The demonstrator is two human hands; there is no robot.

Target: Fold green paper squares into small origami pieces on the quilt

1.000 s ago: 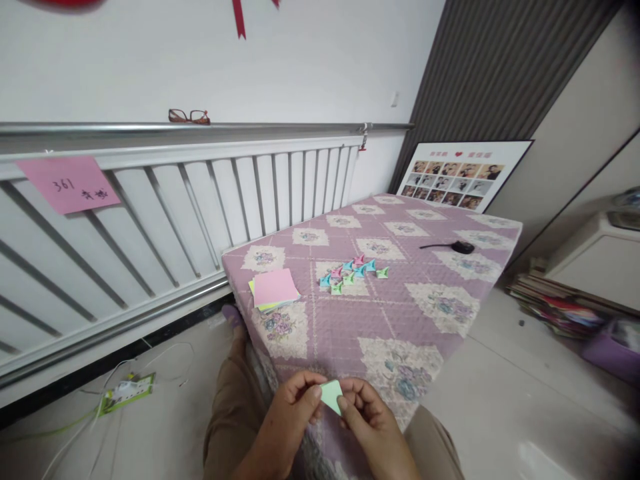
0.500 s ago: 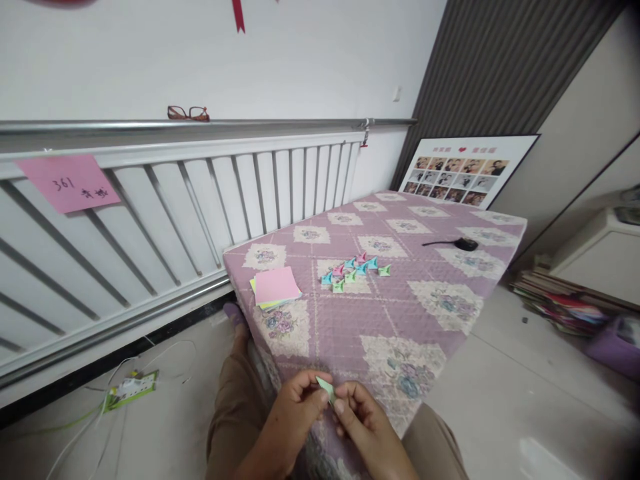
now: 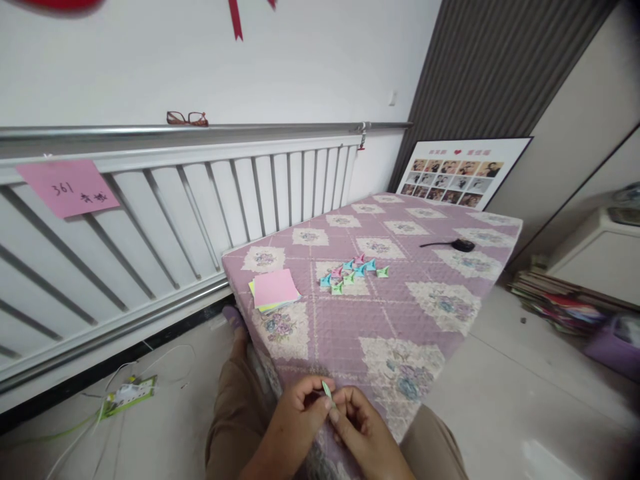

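Between the fingertips of both hands is a small folded piece of light green paper (image 3: 327,389), seen nearly edge-on with its layers showing. My left hand (image 3: 300,413) pinches it from the left, and my right hand (image 3: 361,421) pinches it from the right; the fingers hide its lower part. Farther up the table lies a cluster of small folded paper pieces (image 3: 349,279) in blue, pink and green. To their left, a stack of square paper sheets (image 3: 276,289) has a pink sheet on top, with yellow and blue edges poking out.
A purple flowered cloth covers the table (image 3: 345,327). A black corded object (image 3: 463,245) lies at its far right. The white radiator (image 3: 240,193) runs along the left, with glasses (image 3: 187,119) on the pipe above. A power strip (image 3: 130,397) is on the floor.
The green paper has turned from showing a flat face to nearly edge-on in my fingers. Both hands stay in about the same place; the view has shifted slightly.
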